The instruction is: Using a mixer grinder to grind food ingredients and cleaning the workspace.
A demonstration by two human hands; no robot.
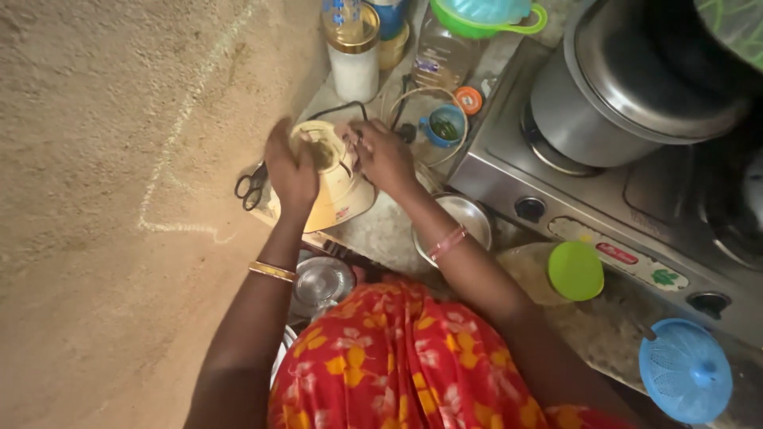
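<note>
- On top of the cream-coloured mixer base, both hands met: the left hand curled its fingers against the left side of the base's round top socket, clenched enough to steady it, while the right hand pinched at the socket's right rim, fingertips bent inward as if working a small part there; exactly what they pinched could not be told.
- The mixer base stood on the stone counter, left of the stove, tilted a little toward the near side, probably so that its top faced the person.
- Just left of the base lay black-handled scissors, within easy reach of the left hand.
- Beyond the hands, on the far side, stood a white jar with a gold band, a clear oil bottle and a small blue cup, crowded together against the wall edge.
- Near the right forearm sat a small steel bowl, and nearer still a container with a green lid lay beside the stove front.
- A glass lid rested below the left wrist, likely set aside from a jar.
- On the stove's far burner sat a large steel pot with its cover on.
- At the near right lay a blue plastic strainer.
</note>
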